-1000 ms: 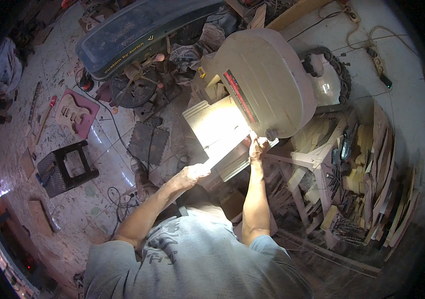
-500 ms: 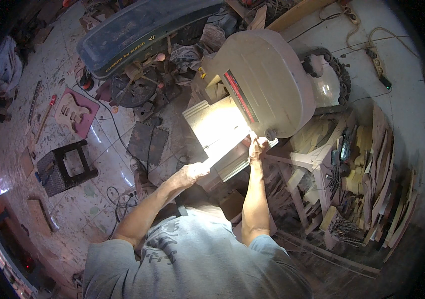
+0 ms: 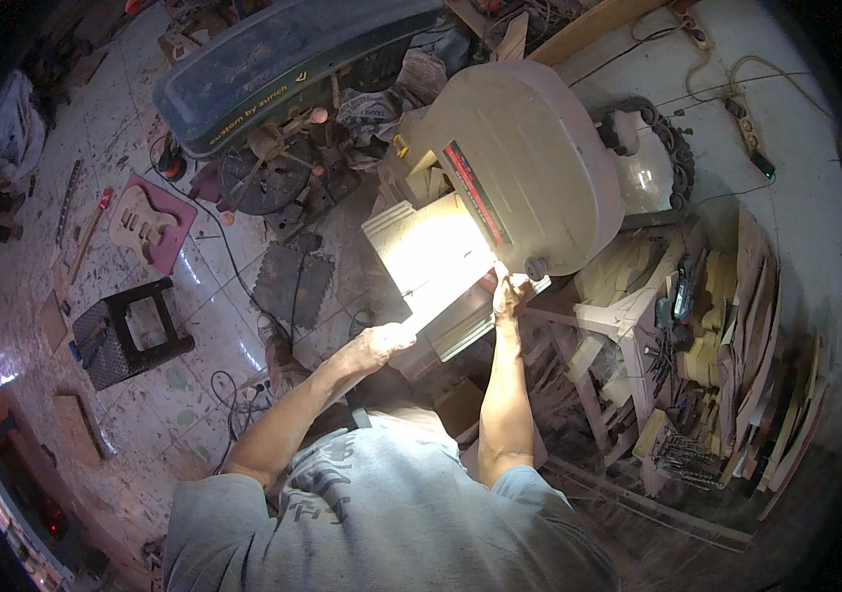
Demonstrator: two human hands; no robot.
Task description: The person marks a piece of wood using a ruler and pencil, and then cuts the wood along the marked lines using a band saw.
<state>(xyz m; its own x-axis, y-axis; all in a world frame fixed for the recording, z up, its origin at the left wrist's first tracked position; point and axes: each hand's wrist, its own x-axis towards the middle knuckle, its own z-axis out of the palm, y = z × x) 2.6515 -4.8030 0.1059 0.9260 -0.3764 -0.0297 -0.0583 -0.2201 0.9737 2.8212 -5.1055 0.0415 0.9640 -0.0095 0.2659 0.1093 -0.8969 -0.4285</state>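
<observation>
A band saw with a large grey-beige upper housing (image 3: pixel 529 163) stands in front of me, its metal table (image 3: pixel 391 229) brightly lit by a lamp. On the table lies a pale, narrow piece of wood (image 3: pixel 448 296), its outline partly lost in the glare. My left hand (image 3: pixel 386 341) is closed around the near left end of this wood. Close to the front of the housing, my right hand (image 3: pixel 510 290) has its fingers bent at the wood's other end; glare and the hand itself hide the fingertips. The blade cannot be made out.
A wooden rack (image 3: pixel 628 316) with boards and drill bits stands at the right. Left on the floor are a black step stool (image 3: pixel 130 335), a guitar-body-shaped piece (image 3: pixel 143 222) on a pink sheet and loose cables. A long dark case (image 3: pixel 292 64) lies beyond the saw.
Hardly anything differs. Both hands keep their places on the wood, and the picture has shifted very slightly.
</observation>
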